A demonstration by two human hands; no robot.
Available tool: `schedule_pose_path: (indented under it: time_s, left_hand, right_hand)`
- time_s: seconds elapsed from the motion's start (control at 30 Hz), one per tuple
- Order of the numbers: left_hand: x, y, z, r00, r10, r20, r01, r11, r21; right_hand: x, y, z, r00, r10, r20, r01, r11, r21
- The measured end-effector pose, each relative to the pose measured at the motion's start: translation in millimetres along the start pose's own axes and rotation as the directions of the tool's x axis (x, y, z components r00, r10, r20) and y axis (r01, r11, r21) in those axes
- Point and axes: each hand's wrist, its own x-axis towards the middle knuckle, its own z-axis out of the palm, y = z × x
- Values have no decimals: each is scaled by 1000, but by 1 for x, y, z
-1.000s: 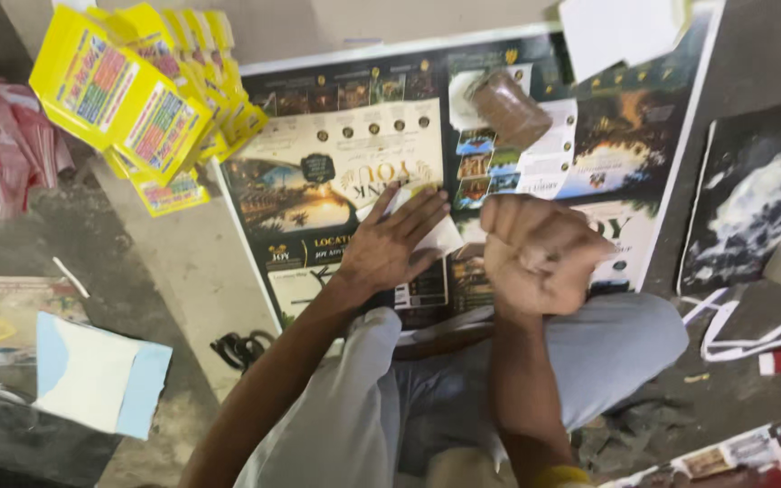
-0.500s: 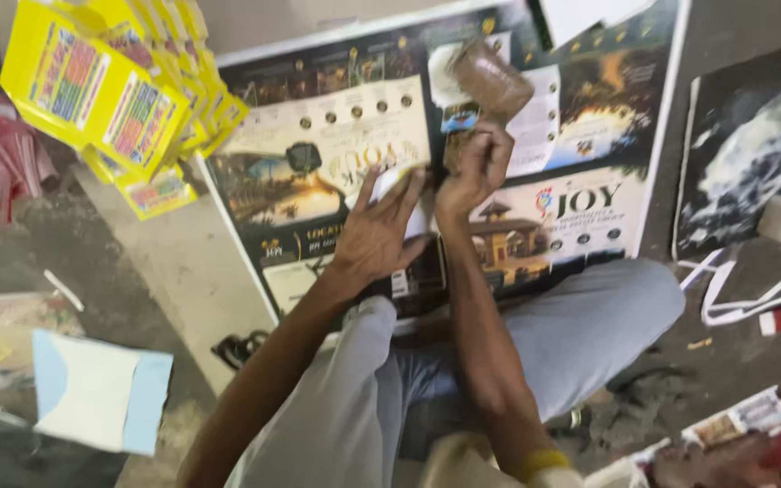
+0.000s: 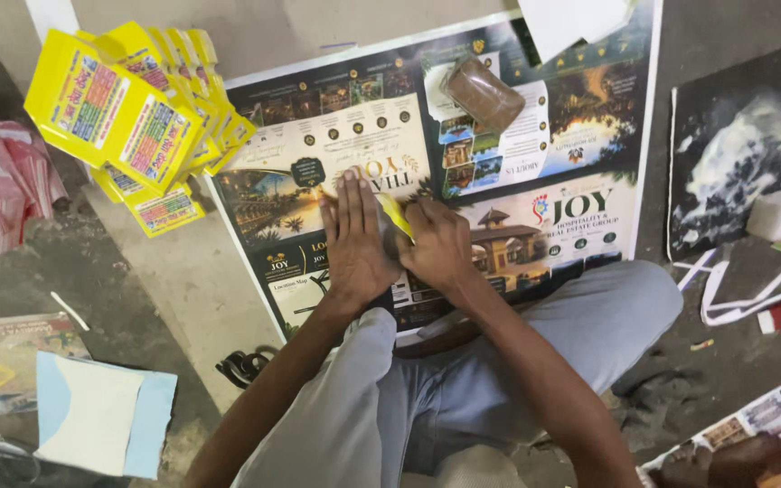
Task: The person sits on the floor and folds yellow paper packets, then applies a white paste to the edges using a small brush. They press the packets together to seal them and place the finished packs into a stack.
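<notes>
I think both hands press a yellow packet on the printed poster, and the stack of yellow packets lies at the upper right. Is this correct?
Not quite. The head view shows the stack of yellow packets at the upper left. The left hand and right hand do press a yellow packet on the printed poster.

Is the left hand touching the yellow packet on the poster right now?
Touching. The head view shows the left hand lying flat on the yellow packet, whose edge sticks out between it and the right hand, pressed on the poster.
</notes>
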Motion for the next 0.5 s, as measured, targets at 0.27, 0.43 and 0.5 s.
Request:
schedule_pose_path:
  time_s: [0.27, 0.43, 0.5]
  left_hand:
    - [9, -4, -36, 963, -24, 269, 29, 999, -15]
    - [65, 4, -45, 813, 384, 438, -367, 922, -127]
    - [85, 6, -42, 783, 542, 306, -557, 829, -42]
  right_hand:
    - [-17, -20, 24, 996, 38, -75, -41, 999, -33]
    - [-17, 9, 15, 960, 276, -55, -276, 961, -4]
    - [-30, 5, 24, 965, 153, -212, -173, 982, -78]
